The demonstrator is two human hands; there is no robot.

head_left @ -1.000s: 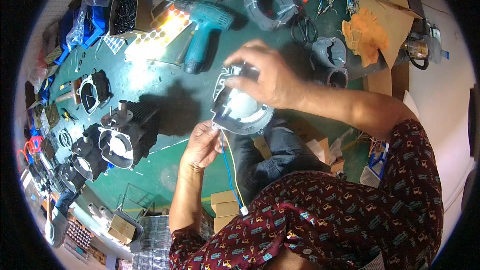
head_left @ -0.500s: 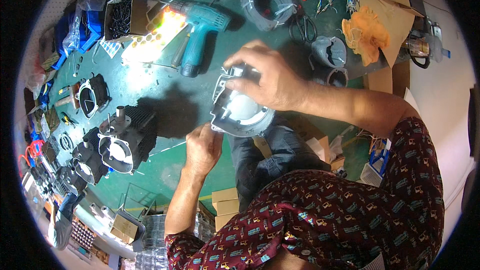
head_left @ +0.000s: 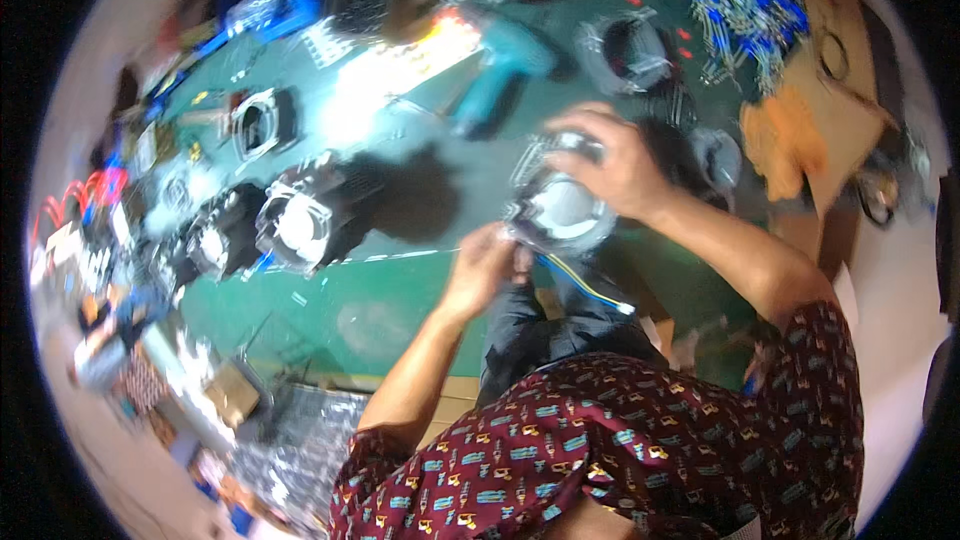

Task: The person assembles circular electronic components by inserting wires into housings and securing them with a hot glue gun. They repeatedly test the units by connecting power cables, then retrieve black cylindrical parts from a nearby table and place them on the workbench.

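Right hand [head_left: 618, 168] grips metal housing [head_left: 563, 214] — left hand [head_left: 484, 265] at its edge, grasp unclear.
I'd keep wires [head_left: 582, 285], right of left hand, unpinched.

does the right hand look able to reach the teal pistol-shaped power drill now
Likely yes, once free: the right hand grips the grey metal housing, but nothing visible blocks the green tabletop between hand and teal power drill.

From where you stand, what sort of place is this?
Probably a workshop, perhaps one assembling motors: a metal housing is in the right hand, similar dark housings stand on the green bench at left, and a drill lies farther back.
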